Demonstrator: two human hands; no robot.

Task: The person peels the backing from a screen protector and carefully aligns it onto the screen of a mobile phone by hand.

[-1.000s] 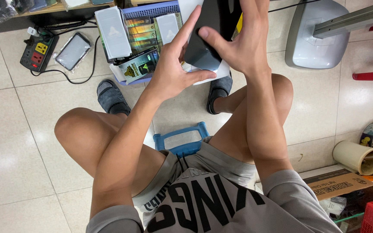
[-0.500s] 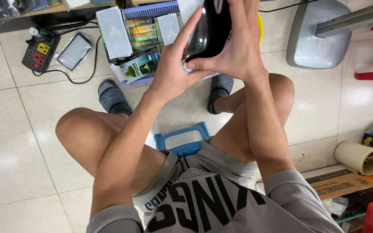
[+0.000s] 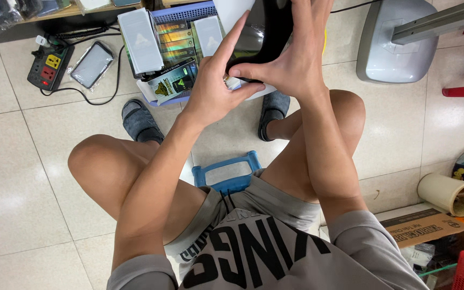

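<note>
Both hands clasp a glossy black device (image 3: 261, 32) above the blue basket (image 3: 186, 13), its long axis running away from the person; left hand (image 3: 213, 88) fingers press its near end; right hand (image 3: 291, 62) fingers wrap its side; its surface reflects light

object: black glossy device (image 3: 261, 32); smooth, rounded, reflective surface
pose: held upright, tilted slightly; top edge cut off by the frame
place: raised above the floor, in front of a blue basket (image 3: 189, 13); clasped from both sides
</note>
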